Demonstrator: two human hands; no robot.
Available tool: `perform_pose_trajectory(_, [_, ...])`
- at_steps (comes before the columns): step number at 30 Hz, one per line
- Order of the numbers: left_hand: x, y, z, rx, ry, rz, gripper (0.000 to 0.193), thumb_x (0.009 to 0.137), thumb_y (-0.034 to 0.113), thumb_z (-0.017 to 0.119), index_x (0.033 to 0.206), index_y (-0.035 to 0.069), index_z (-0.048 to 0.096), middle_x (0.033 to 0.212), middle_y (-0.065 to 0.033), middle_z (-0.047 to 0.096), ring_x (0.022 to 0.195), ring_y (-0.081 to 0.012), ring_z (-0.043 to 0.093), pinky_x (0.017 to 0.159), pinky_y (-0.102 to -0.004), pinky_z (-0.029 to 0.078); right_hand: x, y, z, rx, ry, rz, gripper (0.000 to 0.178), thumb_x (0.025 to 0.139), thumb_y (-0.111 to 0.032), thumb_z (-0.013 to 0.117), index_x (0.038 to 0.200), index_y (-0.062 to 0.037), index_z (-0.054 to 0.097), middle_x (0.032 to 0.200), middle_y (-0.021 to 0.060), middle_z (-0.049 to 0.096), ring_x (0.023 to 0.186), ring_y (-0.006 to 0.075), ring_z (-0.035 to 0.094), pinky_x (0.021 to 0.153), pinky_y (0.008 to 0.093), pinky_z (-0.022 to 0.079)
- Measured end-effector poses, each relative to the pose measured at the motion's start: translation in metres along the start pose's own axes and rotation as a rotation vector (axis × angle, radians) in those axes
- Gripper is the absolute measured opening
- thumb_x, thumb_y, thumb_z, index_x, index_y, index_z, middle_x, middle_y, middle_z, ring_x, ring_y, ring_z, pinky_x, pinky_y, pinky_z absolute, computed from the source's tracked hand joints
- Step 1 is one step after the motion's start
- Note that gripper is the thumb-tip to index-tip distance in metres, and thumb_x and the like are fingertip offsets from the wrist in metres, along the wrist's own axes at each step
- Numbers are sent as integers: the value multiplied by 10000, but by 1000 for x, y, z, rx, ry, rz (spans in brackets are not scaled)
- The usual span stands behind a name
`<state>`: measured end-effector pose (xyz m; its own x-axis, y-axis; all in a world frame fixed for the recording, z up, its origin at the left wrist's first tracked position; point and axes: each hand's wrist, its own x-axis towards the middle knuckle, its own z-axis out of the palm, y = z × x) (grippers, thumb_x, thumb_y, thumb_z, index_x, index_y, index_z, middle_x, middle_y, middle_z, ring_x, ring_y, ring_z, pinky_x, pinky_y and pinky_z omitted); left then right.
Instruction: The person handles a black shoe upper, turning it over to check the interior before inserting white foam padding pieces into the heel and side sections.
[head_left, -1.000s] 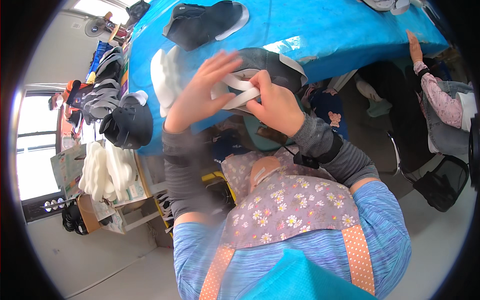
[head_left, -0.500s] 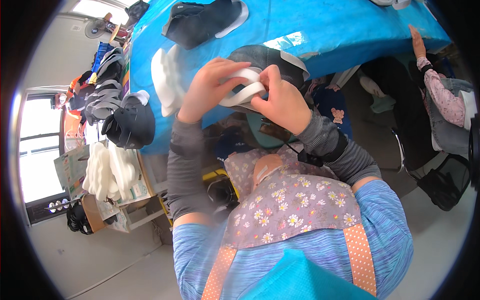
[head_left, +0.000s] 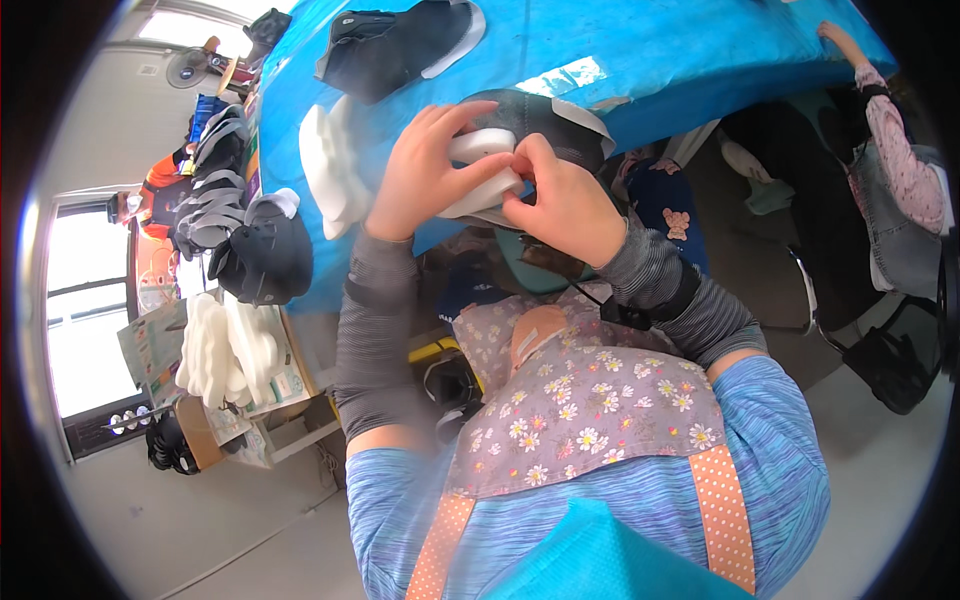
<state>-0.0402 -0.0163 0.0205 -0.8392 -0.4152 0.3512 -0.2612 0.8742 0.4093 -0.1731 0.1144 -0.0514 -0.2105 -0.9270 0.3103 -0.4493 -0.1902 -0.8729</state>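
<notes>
A bent white foam piece, shaped like a shoe sole (head_left: 484, 146), is between my hands just over the near edge of the blue table. My left hand (head_left: 418, 178) grips its left side, thumb below and fingers curled above. My right hand (head_left: 572, 198) pinches its right end between thumb and fingertips. Right behind the foam lies a dark grey shoe upper (head_left: 560, 130) with a pale edge, partly hidden by my hands. Whether the foam touches the upper, I cannot tell. More white foam soles (head_left: 332, 165) stand on the table left of my left hand.
A black shoe upper (head_left: 400, 50) lies farther back on the blue-covered table (head_left: 640, 50). Dark uppers (head_left: 262, 250) line a rack at left, above a pile of white soles (head_left: 228, 350). A co-worker's arm (head_left: 890, 140) reaches the table at right; a person in orange (head_left: 160, 190) is far left.
My left fingers have shifted on the foam sole, and its loop looks more closed up. The co-worker's hand at right has moved farther up along the table edge.
</notes>
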Motion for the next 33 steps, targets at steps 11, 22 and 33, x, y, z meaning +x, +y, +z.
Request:
perform_pose_trajectory(11, [9,-16,-1,171,-32,155,226,722,133,767,914,29,708,889,-81,628,872,-276,583,751,-354,493,7,2,-26,-44,-271,-193,246,816,-92,672,1044,-50,591,930,148,651,868,334,639,746,377,507])
perform_pose_trajectory(22, [11,-32,-32,306,205,209,453,715,266,819,1105,91,672,1076,-103,658,976,-315,630,825,-385,510,34,-7,-21,-230,-193,-273,265,888,-152,634,1145,-88,625,856,171,671,797,353,658,704,396,512])
perform_pose_trajectory(33, [-51,-41,-54,287,-115,150,629,759,141,764,1346,159,538,1300,-91,586,1217,-321,533,987,-408,472,66,9,-5,-212,-126,-118,290,927,-217,558,1192,-107,600,860,207,681,747,349,682,661,409,540])
